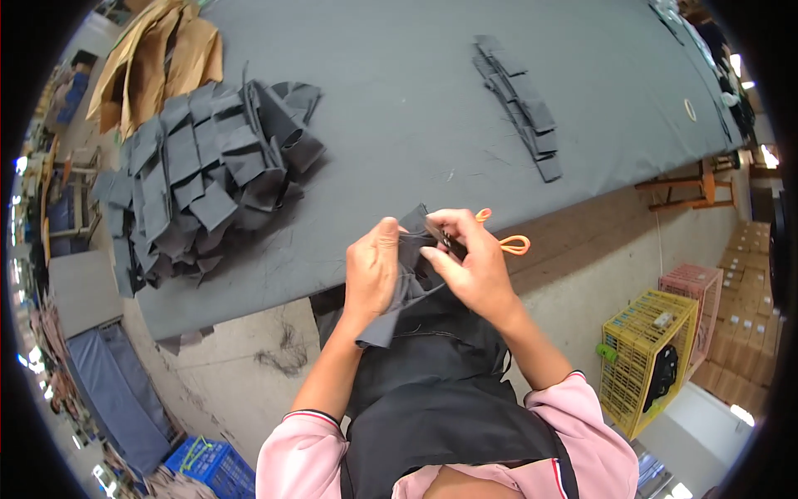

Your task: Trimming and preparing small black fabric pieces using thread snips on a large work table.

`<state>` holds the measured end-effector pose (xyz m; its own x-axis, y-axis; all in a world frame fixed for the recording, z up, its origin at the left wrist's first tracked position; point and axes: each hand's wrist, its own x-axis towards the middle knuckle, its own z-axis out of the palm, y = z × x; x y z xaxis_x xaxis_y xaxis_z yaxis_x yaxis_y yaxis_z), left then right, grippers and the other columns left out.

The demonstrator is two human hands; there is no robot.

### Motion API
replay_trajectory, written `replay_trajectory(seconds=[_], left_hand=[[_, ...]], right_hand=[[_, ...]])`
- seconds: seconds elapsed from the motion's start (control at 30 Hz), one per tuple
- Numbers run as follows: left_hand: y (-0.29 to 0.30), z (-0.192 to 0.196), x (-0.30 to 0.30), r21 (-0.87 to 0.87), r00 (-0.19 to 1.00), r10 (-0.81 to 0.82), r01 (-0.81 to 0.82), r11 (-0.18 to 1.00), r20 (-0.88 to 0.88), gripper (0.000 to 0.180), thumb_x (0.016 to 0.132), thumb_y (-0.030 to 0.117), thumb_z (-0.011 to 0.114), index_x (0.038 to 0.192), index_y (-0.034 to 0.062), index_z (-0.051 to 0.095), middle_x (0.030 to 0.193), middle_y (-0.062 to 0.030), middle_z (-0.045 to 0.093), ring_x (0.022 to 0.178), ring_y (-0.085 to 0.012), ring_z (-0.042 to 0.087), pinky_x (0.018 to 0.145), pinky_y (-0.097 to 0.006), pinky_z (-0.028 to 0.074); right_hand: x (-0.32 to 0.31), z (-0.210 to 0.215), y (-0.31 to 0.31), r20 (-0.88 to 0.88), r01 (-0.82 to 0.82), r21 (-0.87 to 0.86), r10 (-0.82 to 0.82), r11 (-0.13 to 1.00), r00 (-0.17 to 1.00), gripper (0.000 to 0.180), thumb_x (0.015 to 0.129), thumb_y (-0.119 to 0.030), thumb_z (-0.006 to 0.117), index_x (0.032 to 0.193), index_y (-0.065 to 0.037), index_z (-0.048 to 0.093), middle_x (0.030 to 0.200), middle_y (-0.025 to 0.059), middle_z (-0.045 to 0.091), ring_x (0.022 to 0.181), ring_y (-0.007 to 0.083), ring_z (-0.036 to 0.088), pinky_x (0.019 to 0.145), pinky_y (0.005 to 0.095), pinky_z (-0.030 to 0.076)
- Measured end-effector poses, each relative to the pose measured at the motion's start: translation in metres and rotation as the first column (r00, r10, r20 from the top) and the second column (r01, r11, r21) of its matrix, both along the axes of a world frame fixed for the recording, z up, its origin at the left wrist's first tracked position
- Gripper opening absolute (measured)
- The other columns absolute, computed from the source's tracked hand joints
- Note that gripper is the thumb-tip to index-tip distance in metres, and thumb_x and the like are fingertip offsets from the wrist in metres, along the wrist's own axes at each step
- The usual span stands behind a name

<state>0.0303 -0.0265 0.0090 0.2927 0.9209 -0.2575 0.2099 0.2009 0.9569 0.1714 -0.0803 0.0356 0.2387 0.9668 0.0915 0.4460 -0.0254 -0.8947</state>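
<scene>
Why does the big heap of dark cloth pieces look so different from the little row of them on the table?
The big heap is a messy, jumbled mound; the little row lies flat, its pieces overlapping in a tidy line. The heap holds many more pieces. The heap sits toward the table's left side, beside brown paper; the row sits farther right. Both are the same dark grey fabric.

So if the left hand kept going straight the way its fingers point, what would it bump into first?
The left hand points up and slightly right, away from the body. Past the dark fabric piece it already holds, it would probably first meet the near edge of the grey table, though depth is hard to judge here.
</scene>
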Motion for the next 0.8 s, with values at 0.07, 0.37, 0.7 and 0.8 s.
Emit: replay_trajectory(seconds=[0.07,0.37,0.7,0.8], left_hand=[[-0.001,-0.003,-0.006,0.013,0.999,-0.034,0.035,0.999,-0.024,0.057,0.098,0.045,0.037,0.080,-0.0050,0.057,0.063,-0.0023,0.047,0.065,-0.0101,0.041,0.060,-0.027,0.039],[-0.006,-0.004,-0.018,-0.120,0.998,-0.059,0.063,0.991,0.039,0.061,0.098,0.049,0.035,0.076,-0.0041,0.056,0.063,-0.0012,0.045,0.065,-0.0105,0.040,0.059,-0.028,0.039],[-0.007,-0.004,-0.018,-0.131,0.998,-0.059,0.059,0.990,0.005,0.058,0.098,0.047,0.037,0.076,-0.0033,0.056,0.063,-0.0004,0.045,0.065,-0.0100,0.039,0.059,-0.028,0.038],[-0.007,-0.005,-0.019,-0.171,0.997,-0.073,0.077,0.982,0.025,0.058,0.098,0.047,0.037,0.076,-0.0023,0.056,0.063,0.0006,0.044,0.064,-0.0091,0.039,0.059,-0.027,0.037]], right_hand=[[-0.002,-0.001,-0.006,0.039,0.059,0.009,-0.060,0.998,0.997,0.035,0.076,-0.012,0.070,0.107,-0.006,0.055,0.090,0.0084,0.060,0.068,0.0195,0.061,0.058,0.0306,0.048],[0.010,0.022,-0.013,0.375,-0.317,-0.007,0.296,0.948,0.878,0.031,0.068,-0.003,0.070,0.097,-0.005,0.060,0.084,0.0068,0.052,0.063,0.0225,0.057,0.054,0.0335,0.045],[0.000,0.012,-0.017,0.397,-0.225,0.074,0.179,0.971,0.900,0.034,0.065,-0.001,0.071,0.098,-0.006,0.064,0.077,0.0068,0.053,0.057,0.0211,0.055,0.050,0.0307,0.044],[0.000,0.012,-0.019,0.417,-0.224,0.063,0.178,0.973,0.891,0.032,0.066,-0.004,0.071,0.096,-0.005,0.061,0.079,0.0049,0.052,0.056,0.0198,0.056,0.050,0.0301,0.045]])
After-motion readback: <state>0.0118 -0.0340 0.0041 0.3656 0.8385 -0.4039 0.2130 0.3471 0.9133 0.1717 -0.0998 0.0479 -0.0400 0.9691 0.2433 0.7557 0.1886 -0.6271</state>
